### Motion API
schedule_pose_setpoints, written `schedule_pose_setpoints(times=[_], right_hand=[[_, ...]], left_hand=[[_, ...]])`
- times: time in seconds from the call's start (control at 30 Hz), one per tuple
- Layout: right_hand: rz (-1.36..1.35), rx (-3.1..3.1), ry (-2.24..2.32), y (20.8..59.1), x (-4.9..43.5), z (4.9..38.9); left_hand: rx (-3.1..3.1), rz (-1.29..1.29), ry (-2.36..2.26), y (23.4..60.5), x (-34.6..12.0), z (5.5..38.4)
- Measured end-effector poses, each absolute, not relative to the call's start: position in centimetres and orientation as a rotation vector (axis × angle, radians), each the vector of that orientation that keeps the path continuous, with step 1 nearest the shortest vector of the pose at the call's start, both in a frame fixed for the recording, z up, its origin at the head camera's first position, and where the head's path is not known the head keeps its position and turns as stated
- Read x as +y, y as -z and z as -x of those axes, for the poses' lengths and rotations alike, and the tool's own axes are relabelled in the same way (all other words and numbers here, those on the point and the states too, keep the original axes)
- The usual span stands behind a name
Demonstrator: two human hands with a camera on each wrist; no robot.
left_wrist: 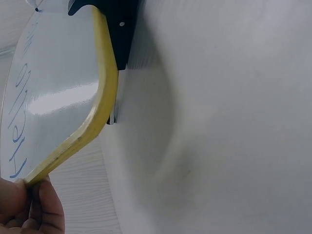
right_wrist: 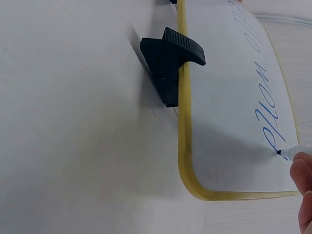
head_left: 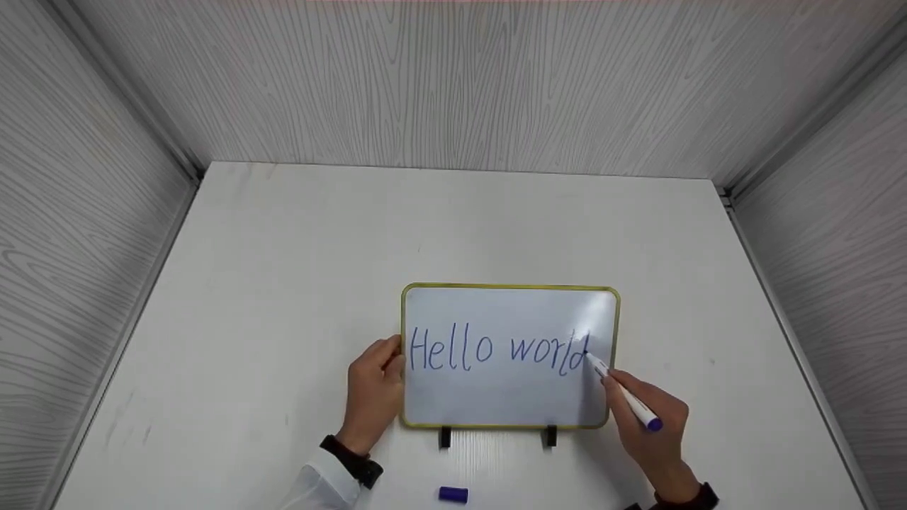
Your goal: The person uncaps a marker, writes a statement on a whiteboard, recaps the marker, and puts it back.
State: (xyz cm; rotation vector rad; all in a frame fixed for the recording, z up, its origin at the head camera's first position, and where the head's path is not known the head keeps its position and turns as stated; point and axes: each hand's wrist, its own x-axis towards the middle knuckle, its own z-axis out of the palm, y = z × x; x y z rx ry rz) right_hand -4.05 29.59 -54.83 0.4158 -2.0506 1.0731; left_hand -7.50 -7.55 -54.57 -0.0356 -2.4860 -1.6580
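Note:
A small whiteboard with a yellow frame stands on the table, its lower edge in black stand feet. Blue handwriting on it reads "Hello world". With thumb and fingers, my left hand pinches the board's left edge; the left wrist view shows that grip at the yellow frame. My right hand holds a white marker with a blue end, and its dark tip meets the board at the letter "d". Only some fingertips of this hand appear in the right wrist view.
A blue marker cap lies on the table in front of the board. Pale wood-grain panels enclose the white tabletop at the back and both sides. A black stand foot juts out below the board's frame.

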Motion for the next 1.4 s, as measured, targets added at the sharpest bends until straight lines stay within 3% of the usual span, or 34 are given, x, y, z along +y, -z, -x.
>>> schedule_pose_setpoints(times=[1.03,1.4], right_hand=[[-0.428,-2.104,-1.08,55.9,30.6,2.4],[-0.3,-2.009,-1.138,54.2,30.3,2.4]], left_hand=[[-2.483,0.028,1.646,54.8,-7.7,7.5],[-2.473,0.005,1.686,54.8,-7.7,7.5]])
